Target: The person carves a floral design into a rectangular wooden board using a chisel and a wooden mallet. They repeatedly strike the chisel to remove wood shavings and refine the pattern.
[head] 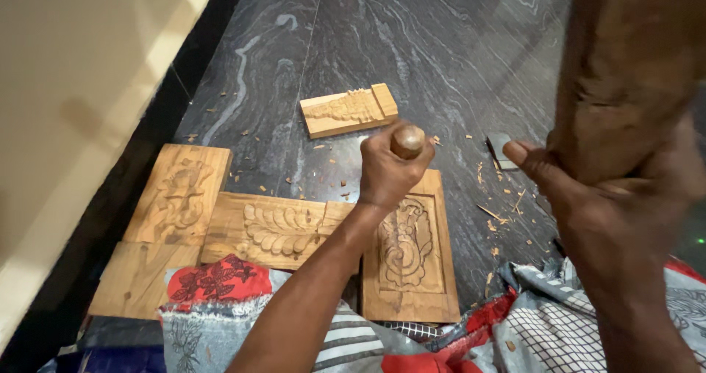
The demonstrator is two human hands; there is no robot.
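A wooden-handled chisel is gripped in the left hand, the fist clenched around the shaft so that only the rounded, smooth brown butt of the handle is seen above the knuckles. The blade is hidden by the hand. The tool is held upright over the top edge of a carved wooden panel, a pale rectangular block with a raised border and a scrolled floral relief cut into its recessed centre.

A heavy wooden mallet is grasped in the right hand, fingers wrapped round it, thumb extended to the left. The mallet is blurred and dark brown, with a rough, dented surface; it is raised close to the camera, well above the floor.

Further carved panels are noted: a leaf-patterned panel lying just beside the worked one, touching it; a tall panel with a shallower carving at the left; a plain flat board below that; and a small carved block lying apart, farther up the floor.

The floor is of dark polished stone with pale grey veining. Wood chips are scattered across it. Patterned cloth in red, grey and white is seen over the knees.
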